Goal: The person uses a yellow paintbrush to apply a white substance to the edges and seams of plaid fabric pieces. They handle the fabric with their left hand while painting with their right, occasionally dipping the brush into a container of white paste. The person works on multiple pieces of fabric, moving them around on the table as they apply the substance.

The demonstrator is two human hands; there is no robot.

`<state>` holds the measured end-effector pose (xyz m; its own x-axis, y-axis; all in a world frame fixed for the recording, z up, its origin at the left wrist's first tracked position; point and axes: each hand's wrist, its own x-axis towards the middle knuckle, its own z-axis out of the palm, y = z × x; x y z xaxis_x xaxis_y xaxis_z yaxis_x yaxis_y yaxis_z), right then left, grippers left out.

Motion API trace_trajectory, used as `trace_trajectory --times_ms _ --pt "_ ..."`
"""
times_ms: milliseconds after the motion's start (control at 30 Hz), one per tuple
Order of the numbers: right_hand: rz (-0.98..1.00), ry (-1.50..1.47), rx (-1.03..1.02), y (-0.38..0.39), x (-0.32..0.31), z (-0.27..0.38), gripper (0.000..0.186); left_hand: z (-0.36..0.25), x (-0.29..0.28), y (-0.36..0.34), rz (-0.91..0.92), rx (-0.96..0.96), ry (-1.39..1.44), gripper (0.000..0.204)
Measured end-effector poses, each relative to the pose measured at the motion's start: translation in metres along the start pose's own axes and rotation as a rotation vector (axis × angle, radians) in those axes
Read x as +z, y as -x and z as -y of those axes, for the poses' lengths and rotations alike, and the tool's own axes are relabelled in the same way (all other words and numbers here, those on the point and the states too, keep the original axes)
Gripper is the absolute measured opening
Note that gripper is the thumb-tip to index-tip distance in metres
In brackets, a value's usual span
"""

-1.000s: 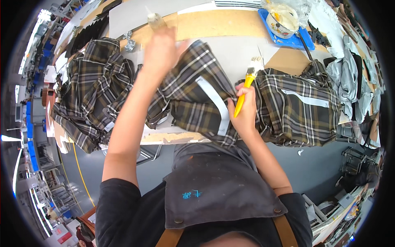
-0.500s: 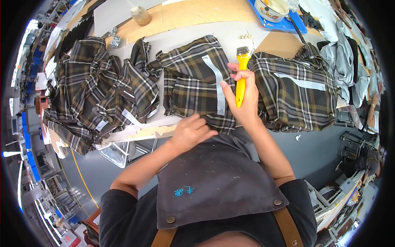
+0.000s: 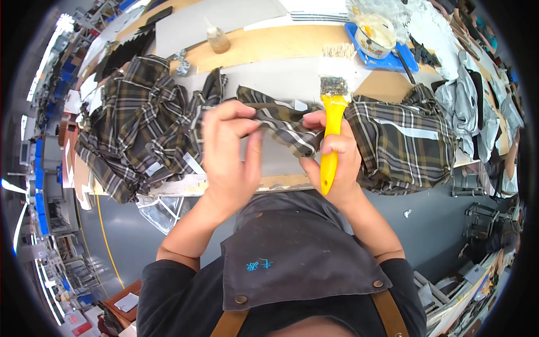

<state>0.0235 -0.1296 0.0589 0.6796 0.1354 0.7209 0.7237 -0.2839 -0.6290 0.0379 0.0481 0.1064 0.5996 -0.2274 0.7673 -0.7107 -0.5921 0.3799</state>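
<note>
My right hand is closed round the yellow handle of a flat paintbrush, its pale, pasty bristles pointing away from me. Its fingers also meet the right end of a dark plaid cloth piece, which is raised and folded above the table edge. At that cloth's left end, my left hand has bent fingers, thumb close to them, in what looks like a pinch. To the right lies a plaid bundle with a light grey strip. Crumpled plaid pieces are heaped on the left.
At the back right, a blue tray carries a pot of whitish stuff. A squeeze bottle and crumpled foil stand farther back. Silvery-grey cloth lies at the far right. The worktable's front edge is just before me.
The middle plaid cloth, flat before with its grey strip showing, is now lifted and folded. My left hand has risen to its left end. The brush stays in my right hand, now nearer me.
</note>
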Motion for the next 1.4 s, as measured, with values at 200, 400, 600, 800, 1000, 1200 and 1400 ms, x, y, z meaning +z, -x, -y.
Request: trace_trajectory --times_ms 200,400,600,800,1000,1200,1400 --pt "-0.104 -0.224 -0.014 -0.03 0.017 0.034 0.04 -0.015 -0.043 -0.021 -0.177 -0.082 0.265 0.017" --pt "-0.13 -0.448 0.099 -0.02 0.035 0.014 0.042 -0.001 -0.036 -0.01 0.106 -0.412 0.39 0.029" --pt "-0.094 -0.386 0.231 -0.01 0.031 0.009 0.043 -0.001 -0.024 -0.012 0.183 -0.879 0.668 0.017" --pt "-0.163 -0.33 0.187 -0.018 0.028 0.001 0.041 0.014 -0.012 -0.005 0.16 -0.832 0.779 0.012" --pt "-0.213 -0.131 0.09 -0.023 0.023 -0.003 0.038 0.014 -0.003 -0.004 0.133 -0.838 0.73 0.009" --pt "-0.242 -0.387 0.251 -0.021 0.022 0.002 0.037 0.017 -0.004 -0.005 0.162 -0.928 0.781 0.007" --pt "-0.283 -0.593 0.326 -0.013 0.024 0.0 0.039 0.016 -0.005 -0.006 0.157 -0.969 0.811 0.007"
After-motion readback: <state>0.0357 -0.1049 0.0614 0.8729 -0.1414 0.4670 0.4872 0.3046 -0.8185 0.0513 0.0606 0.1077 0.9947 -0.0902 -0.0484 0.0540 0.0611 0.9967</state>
